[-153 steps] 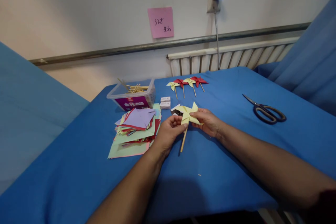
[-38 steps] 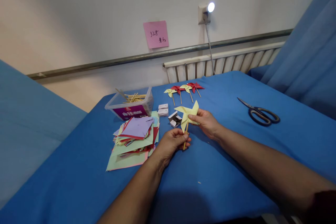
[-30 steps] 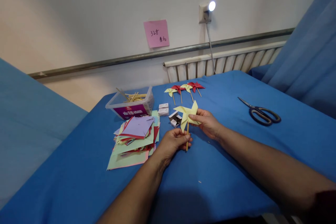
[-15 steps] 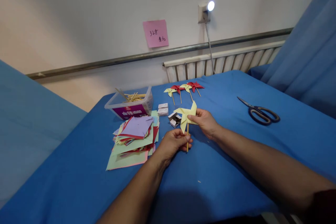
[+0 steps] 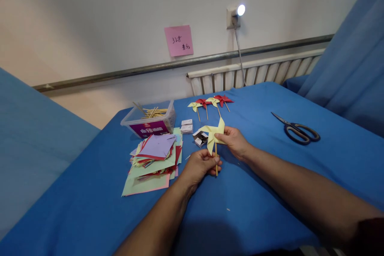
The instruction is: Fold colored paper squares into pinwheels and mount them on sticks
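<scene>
A pale yellow paper pinwheel (image 5: pixel 212 135) on a thin wooden stick (image 5: pixel 216 152) is upright between my two hands. My left hand (image 5: pixel 201 166) is closed around the lower part of the stick. With thumb and fingers, my right hand (image 5: pixel 235 142) pinches the pinwheel at its centre and right blade; the fingers behind the paper are hidden. Just behind the pinwheel, a small opened box (image 5: pixel 201 138) shows dark little pieces inside. Farther back lie several finished-looking pinwheels (image 5: pixel 213 102), yellow and red, in a row.
Left of my hands is a stack of coloured paper (image 5: pixel 150 164), with a clear plastic tub (image 5: pixel 127 121) of wooden sticks behind it. Small white boxes (image 5: pixel 186 127) stand beside the tub. Black-handled scissors (image 5: pixel 297 130) lie at the right on the blue cloth (image 5: pixel 264 216).
Almost nothing differs. The whole view has shifted slightly, and both hands keep the same hold on the yellow pinwheel.
</scene>
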